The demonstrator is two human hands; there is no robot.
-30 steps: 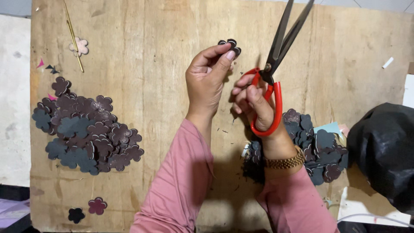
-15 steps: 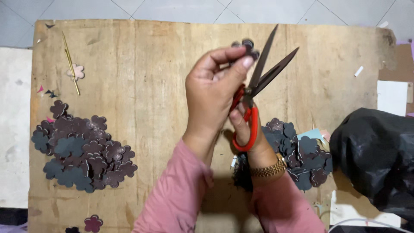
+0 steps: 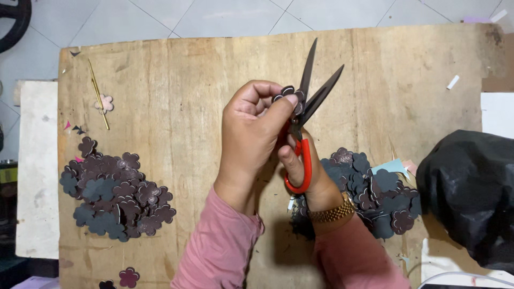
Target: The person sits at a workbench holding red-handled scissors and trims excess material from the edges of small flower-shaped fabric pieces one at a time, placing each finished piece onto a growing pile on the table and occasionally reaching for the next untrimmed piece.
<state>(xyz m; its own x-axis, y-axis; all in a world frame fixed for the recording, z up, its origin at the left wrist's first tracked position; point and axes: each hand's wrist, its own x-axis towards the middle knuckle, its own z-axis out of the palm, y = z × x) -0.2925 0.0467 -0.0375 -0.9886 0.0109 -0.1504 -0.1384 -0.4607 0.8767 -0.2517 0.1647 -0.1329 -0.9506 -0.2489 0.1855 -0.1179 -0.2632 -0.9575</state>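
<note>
Scissors (image 3: 309, 101) lowered, blades closer, flower cutout (image 3: 286, 92) pinched

One head view looks almost straight down on the board (image 3: 176, 107). It sits close above it. Floor tiles (image 3: 225, 18) edge the board's far side.

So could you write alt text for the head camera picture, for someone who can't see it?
Seen from above, a left hand pinches a small dark flower cutout between the open blades of red-handled scissors held in the right hand, over a wooden board with piles of flower cutouts on either side.
</note>
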